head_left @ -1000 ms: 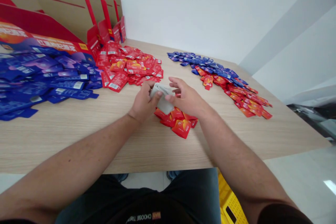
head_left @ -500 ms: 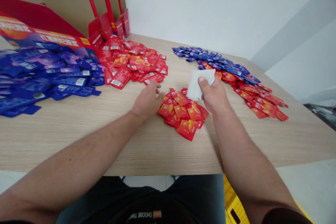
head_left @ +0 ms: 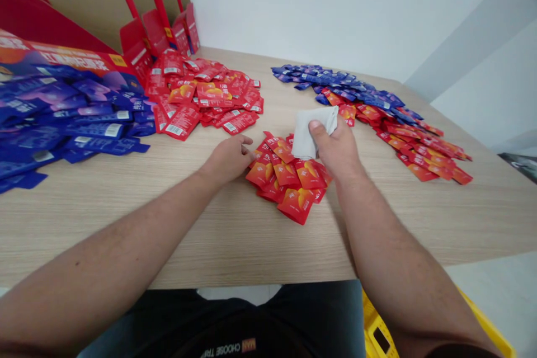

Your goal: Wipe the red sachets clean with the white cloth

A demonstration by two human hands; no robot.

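Right hand [head_left: 335, 148] grips white cloth [head_left: 302, 137] between thumb and fingers, long axis slanting to lower left; left hand [head_left: 226, 161] open, fingertips just beside red sachets [head_left: 289, 173].

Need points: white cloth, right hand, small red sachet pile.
white cloth [head_left: 305, 135], head view, on its exposed folded middle
right hand [head_left: 335, 148], head view, on the back of the hand
small red sachet pile [head_left: 286, 174], head view, on a sachet near its centre

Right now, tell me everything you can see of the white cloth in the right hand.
A plain white cloth or tissue, soft-looking, folded into a loose wad with creased edges; no print shows. The right hand pinches it, thumb on top, and holds it over the edge of the red sachet pile. Whether its lower edge touches the sachets cannot be told.
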